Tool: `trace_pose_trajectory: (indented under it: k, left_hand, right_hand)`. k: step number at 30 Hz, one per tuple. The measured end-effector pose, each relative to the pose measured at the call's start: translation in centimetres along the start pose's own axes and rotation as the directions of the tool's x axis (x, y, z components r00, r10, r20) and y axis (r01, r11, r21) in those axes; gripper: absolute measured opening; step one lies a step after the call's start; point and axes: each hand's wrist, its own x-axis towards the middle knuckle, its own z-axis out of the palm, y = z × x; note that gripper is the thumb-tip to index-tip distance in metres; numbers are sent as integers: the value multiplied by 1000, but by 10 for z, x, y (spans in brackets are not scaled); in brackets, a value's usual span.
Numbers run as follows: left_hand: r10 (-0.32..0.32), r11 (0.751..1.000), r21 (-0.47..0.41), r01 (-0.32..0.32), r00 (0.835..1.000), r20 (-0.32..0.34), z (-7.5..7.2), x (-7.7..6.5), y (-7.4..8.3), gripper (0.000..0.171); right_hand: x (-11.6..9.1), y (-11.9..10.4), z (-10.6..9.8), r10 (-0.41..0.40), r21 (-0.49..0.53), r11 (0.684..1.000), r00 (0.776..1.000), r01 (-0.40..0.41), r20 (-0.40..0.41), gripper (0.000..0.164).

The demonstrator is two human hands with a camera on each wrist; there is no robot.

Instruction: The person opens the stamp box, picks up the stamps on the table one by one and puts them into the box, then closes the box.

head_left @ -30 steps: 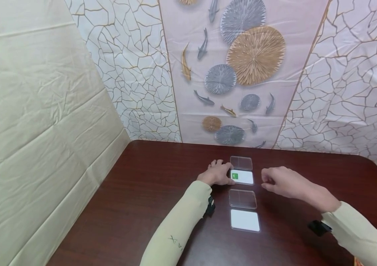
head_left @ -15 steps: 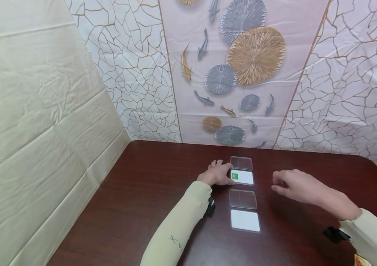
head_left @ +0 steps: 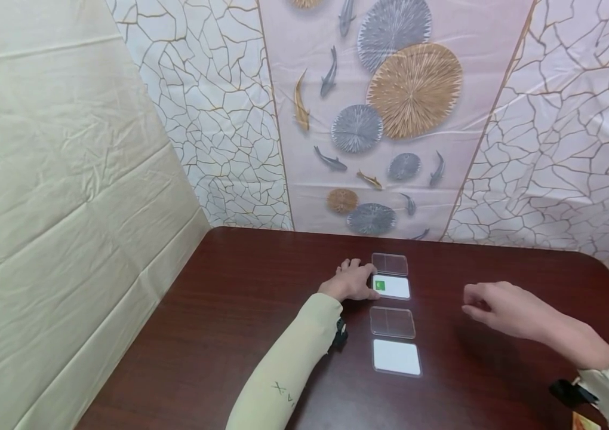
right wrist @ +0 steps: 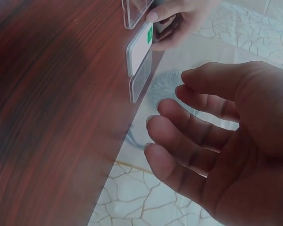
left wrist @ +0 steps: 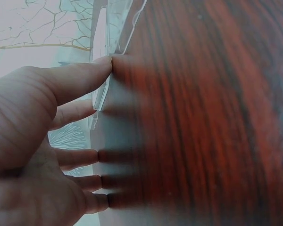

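On the dark table lies a small clear plastic case (head_left: 396, 288) with a white inside and a green square (head_left: 380, 285) at its left end. Its transparent lid (head_left: 390, 263) is folded out flat behind it. My left hand (head_left: 351, 280) pinches the left end between thumb and forefinger; in the left wrist view the other fingertips (left wrist: 92, 182) touch the table. Held over the table to the right, my right hand (head_left: 514, 312) has loosely curled fingers and nothing in it. Nearer me lies a second white-filled case (head_left: 397, 357), its clear lid (head_left: 393, 322) folded out behind.
The reddish-brown wooden table (head_left: 229, 310) ends at a patterned cloth backdrop (head_left: 412, 89). A pale cloth wall (head_left: 68, 209) runs along the left. At the lower right edge, part of an orange and yellow item (head_left: 584, 421) shows beside the right sleeve.
My right hand has moved right and a little toward me, away from the cases, its fingers still loosely curled. The left hand and both cases have stayed in place.
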Motion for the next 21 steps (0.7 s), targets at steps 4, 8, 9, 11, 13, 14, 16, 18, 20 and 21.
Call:
trace_pose_trajectory:
  k: [4,8,9,11,13,14,16,18,20,21]
  left_hand:
    - [3,1000,-4,-3,1000,-3,0,1,1,57]
    - [1,1000,-5,-1,1000,-2,0,1,0,57]
    - [0,1000,-5,0,1000,-1,1,1,0,57]
    - [-1,1000,-4,1,1000,-1,1,1,0,57]
    - [-3,1000,-4,3,1000,-1,1,1,0,57]
    - [-5,1000,-4,5,1000,-1,1,1,-1,57]
    - [-8,1000,-7,8,1000,-3,2,1,-1,57]
    - [-9,1000,-10,9,1000,-4,2,1,0,57]
    - [-9,1000,-15,9,1000,-6,2,0,0,57]
    - [-9,1000,-17,9,1000,-7,2,0,-1,57]
  right_hand:
    - [-8,7,1,19,-10,1000,1000,-19,-2,18]
    - [-16,15,2,41,-20,999,999,-41,2,18]
    - [-18,16,2,47,-22,999,999,-47,4,18]
    - [-22,20,2,59,-25,998,998,-58,10,18]
    - [-26,23,3,70,-29,997,997,-70,21,17]
    - [-28,25,3,73,-32,997,997,-72,26,17]
    - [-32,29,4,80,-36,996,996,-79,29,17]
    - [-36,33,5,88,-42,995,996,-87,30,17]
    - [-40,37,6,94,-47,995,995,-93,28,17]
    - [-42,39,6,99,-49,994,995,-97,25,18]
